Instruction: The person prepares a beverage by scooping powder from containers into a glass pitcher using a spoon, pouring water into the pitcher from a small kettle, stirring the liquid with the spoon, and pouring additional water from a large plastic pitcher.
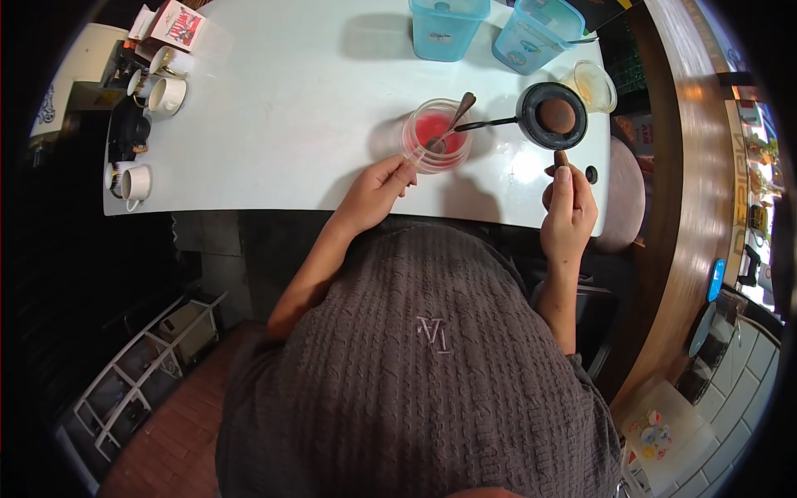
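Note:
A clear jar [418, 159] with red-pink contents stands near the table's front edge, and my left hand [383, 189] grips its near left rim. Inside it a metal spoon [463, 108] leans to the right. My right hand [568, 197] is closed on a thin brown handle below a round black lid-like piece [531, 124] with a brown disc [557, 116] at its middle. A black stem [490, 124] runs left from the black piece to the jar's right rim. What the stem is attached to is hard to tell.
Two blue containers [449, 31] [531, 37] stand at the back. A clear tub [599, 87] is behind the black piece. White cups [167, 97] and a red-and-white box [178, 26] line the left side of the white table [274, 116]. A small black cap [591, 174] lies right of my right hand.

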Demonstrator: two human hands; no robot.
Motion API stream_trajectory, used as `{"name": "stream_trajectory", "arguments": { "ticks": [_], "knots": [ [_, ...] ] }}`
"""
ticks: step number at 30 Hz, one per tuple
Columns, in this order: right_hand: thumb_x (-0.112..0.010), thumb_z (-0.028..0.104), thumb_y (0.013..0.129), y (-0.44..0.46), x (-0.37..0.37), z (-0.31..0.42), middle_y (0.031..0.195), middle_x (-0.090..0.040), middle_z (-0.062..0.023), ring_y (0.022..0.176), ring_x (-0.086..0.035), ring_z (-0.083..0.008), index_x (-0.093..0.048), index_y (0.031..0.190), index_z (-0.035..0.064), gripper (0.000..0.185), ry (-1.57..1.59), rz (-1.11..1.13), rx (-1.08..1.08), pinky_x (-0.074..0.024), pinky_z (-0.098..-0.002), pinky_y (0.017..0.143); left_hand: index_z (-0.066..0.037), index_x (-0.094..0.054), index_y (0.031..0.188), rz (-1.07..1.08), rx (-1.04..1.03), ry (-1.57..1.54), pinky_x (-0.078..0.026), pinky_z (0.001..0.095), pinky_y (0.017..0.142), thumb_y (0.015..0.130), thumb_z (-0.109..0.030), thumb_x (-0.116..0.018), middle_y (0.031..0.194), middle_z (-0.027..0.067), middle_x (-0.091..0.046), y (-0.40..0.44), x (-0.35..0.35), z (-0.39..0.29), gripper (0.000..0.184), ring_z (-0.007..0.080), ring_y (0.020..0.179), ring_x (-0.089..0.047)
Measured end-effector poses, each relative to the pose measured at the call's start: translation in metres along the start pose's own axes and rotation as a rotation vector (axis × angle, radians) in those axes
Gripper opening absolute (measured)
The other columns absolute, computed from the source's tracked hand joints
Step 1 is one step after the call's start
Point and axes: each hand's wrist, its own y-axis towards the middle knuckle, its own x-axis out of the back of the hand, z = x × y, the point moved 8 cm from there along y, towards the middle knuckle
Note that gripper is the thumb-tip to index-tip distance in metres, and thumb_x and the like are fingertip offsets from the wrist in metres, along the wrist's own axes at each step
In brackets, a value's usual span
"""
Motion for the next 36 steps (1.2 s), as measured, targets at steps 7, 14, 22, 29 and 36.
{"name": "stream_trajectory", "arguments": {
  "ticks": [7,14,22,29,36],
  "knots": [
    [-0.048,0.021,0.099,-0.001,0.001,0.003,0.060,-0.042,0.0036,0.054,-0.035,-0.0033,-0.060,0.094,-0.0052,0.029,-0.010,-0.016,0.017,-0.0254,-0.0212,0.050,-0.006,-0.056,0.087,-0.001,-0.006,0.000,-0.040,0.0205,0.067,0.100,-0.032,-0.047,0.078,-0.0034,-0.050,0.001,0.001,0.000,0.031,0.0052,0.072,-0.047],
    [-0.051,0.021,0.098,0.001,0.009,0.000,0.064,-0.047,0.0030,0.058,-0.040,-0.0035,-0.061,0.105,-0.0081,0.032,-0.016,-0.015,-0.028,-0.0308,-0.0196,0.053,-0.006,-0.056,0.087,0.010,-0.012,-0.005,-0.041,0.0208,0.068,0.100,-0.032,-0.047,0.077,-0.0031,-0.050,0.000,0.001,0.000,0.031,0.0053,0.072,-0.047],
    [-0.050,0.022,0.097,0.011,0.015,0.002,0.063,-0.045,0.0031,0.057,-0.039,-0.0037,-0.062,0.105,-0.0078,0.033,-0.029,-0.068,-0.005,-0.0306,-0.0205,0.053,-0.006,-0.055,0.086,0.016,0.003,0.006,-0.040,0.0209,0.068,0.100,-0.033,-0.046,0.077,-0.0030,-0.049,0.000,0.001,-0.003,0.032,0.0055,0.072,-0.046],
    [-0.050,0.023,0.097,0.022,0.014,0.006,0.063,-0.044,0.0031,0.058,-0.039,-0.0038,-0.062,0.104,-0.0079,0.034,-0.019,-0.081,0.012,-0.0309,-0.0205,0.054,-0.006,-0.055,0.086,0.016,0.000,0.008,-0.040,0.0211,0.067,0.100,-0.034,-0.046,0.077,-0.0028,-0.049,0.001,0.001,0.000,0.033,0.0058,0.072,-0.046],
    [-0.048,0.022,0.099,0.025,0.010,0.009,0.060,-0.041,0.0046,0.053,-0.033,-0.0023,-0.060,0.094,-0.0055,0.031,-0.002,-0.090,0.060,-0.0237,-0.0210,0.049,-0.006,-0.055,0.086,0.020,0.005,0.016,-0.040,0.0212,0.067,0.100,-0.034,-0.045,0.077,-0.0027,-0.049,0.001,0.001,0.000,0.033,0.0059,0.072,-0.046]
  ]
}}
